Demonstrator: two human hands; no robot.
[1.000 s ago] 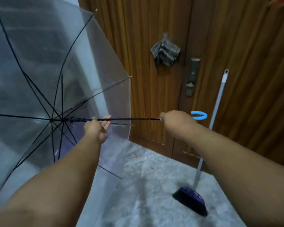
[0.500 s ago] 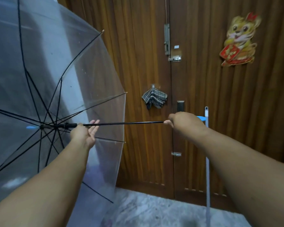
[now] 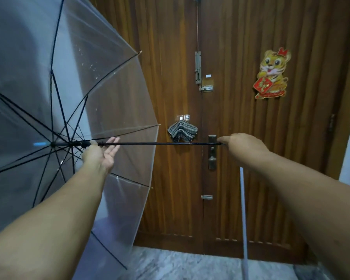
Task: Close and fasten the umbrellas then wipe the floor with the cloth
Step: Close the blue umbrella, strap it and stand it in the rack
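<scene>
Here, both hands [image 3: 243, 145] on umbrella [image 3: 160, 143].

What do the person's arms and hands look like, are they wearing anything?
Both forearms are bare, with no sleeves showing. The left hand and right hand wear no gloves, and no rings, watch or bracelets show. Only the left hand's fingers are visible.

open umbrella [image 3: 73, 93] at left, cloth [image 3: 182, 130] on door [image 3: 240, 118] behind its shaft, pole [image 3: 243, 215] at right.
</scene>
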